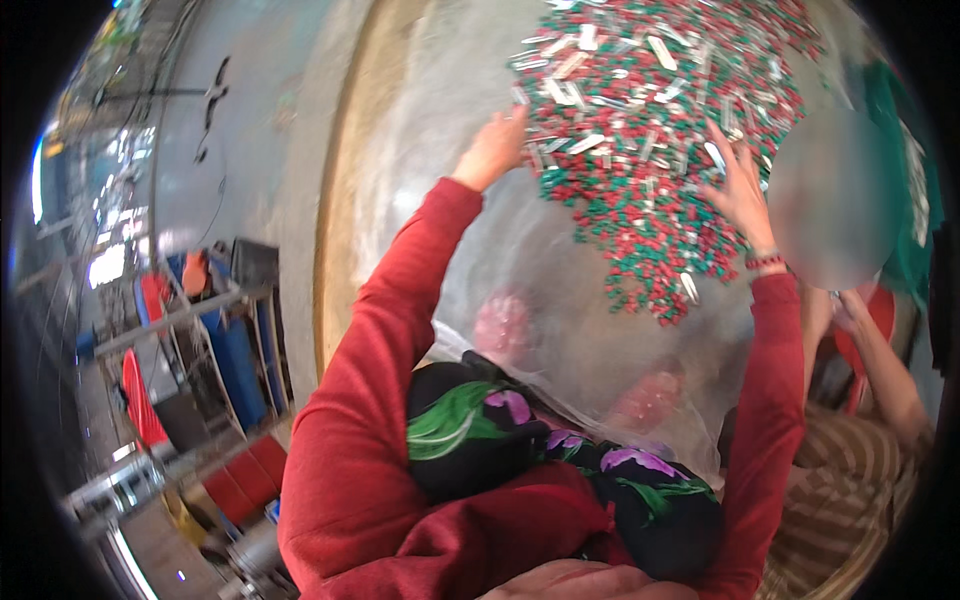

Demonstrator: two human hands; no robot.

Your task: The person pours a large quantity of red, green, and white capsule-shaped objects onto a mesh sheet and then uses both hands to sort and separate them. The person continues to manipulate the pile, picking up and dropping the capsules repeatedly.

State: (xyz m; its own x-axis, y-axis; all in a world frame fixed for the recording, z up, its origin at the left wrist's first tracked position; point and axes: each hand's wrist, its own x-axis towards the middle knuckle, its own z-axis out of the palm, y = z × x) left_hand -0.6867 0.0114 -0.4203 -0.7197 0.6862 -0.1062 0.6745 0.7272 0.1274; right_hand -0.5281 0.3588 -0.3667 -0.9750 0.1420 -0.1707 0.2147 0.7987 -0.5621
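A wide pile of small red and green pieces lies on a clear plastic sheet. Pale and shiny flat strips are scattered among them. At the pile's left edge is my left hand, slightly blurred, its fingers reaching forward beside a small whitish strip. Over the right part of the pile, my right hand has its fingers spread, with a white strip close by its fingers. Whether either hand touches the pieces is hard to make out.
Another person's hands are close together at the right, near a red object. A raised edge runs along the sheet's left side. Beyond it stands a metal rack with blue and red things. My bare feet show beneath the plastic.
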